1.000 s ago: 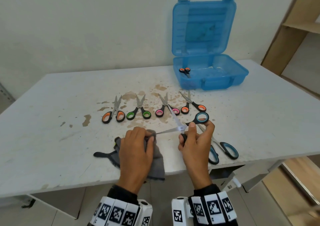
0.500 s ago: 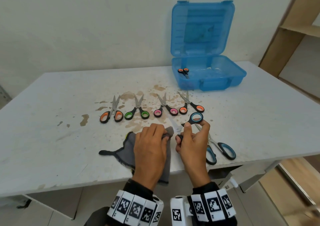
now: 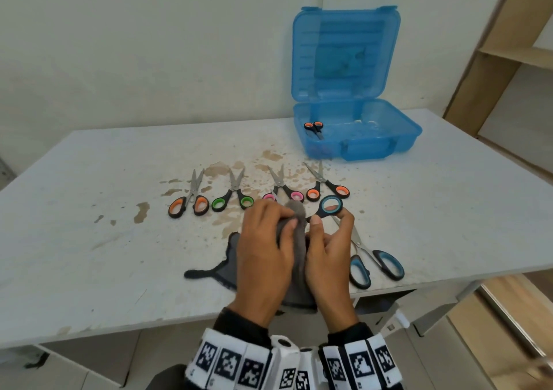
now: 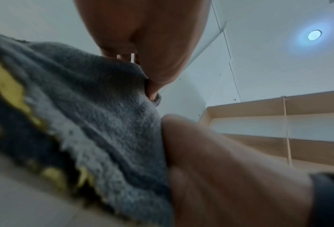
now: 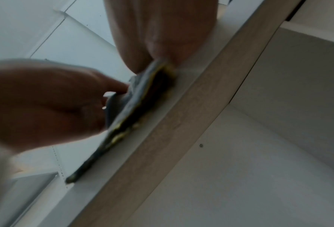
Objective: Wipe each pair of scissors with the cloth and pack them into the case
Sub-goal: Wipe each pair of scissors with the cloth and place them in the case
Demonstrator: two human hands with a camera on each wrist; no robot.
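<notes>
Left hand bunching cloth round hidden blades; right hand pinching blue scissors above table. Likely risks: blade slicing through cloth, slipping. Case open, 1 pair inside.

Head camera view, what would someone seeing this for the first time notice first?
Probably the two hands at the table's near edge: the left hand wraps a grey cloth round the blades of blue-handled scissors that the right hand holds. Next, the open blue case at the far right with one orange-handled pair inside, and the row of four colourful scissors lying across the stained middle.
</notes>
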